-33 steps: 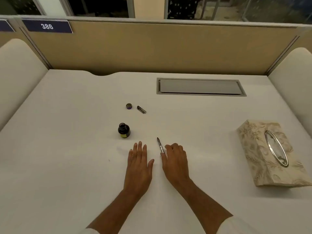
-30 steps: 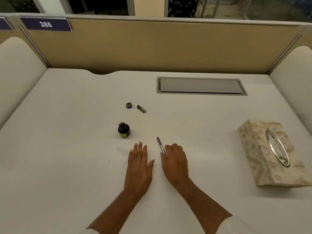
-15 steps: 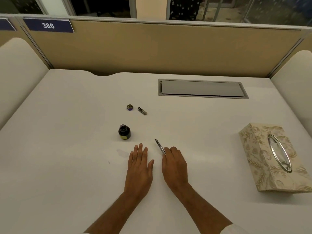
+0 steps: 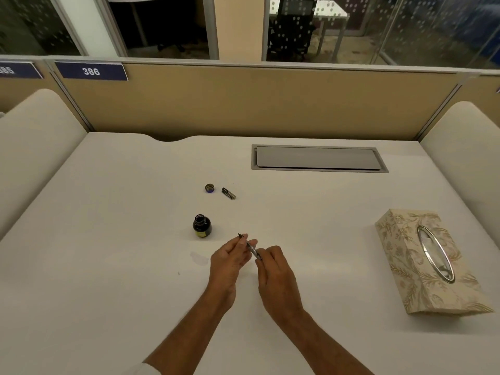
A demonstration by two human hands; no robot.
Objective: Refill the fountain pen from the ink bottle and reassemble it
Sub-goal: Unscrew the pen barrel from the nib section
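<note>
Head view: left hand (image 4: 230, 259) and right hand (image 4: 273, 269) both apparently pinching the pen section (image 4: 250, 247), near uncapped ink bottle (image 4: 202, 226).

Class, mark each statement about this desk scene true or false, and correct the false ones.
1. The ink bottle stands open. True.
2. Both hands hold the pen section. True: left hand and right hand grip it.
3. The bottle cap is screwed onto the bottle. False: it lies on the desk beyond it.
4. The tissue box sits left of the hands. False: it is to their right.
5. The pen barrel lies beside the cap. True.
</note>
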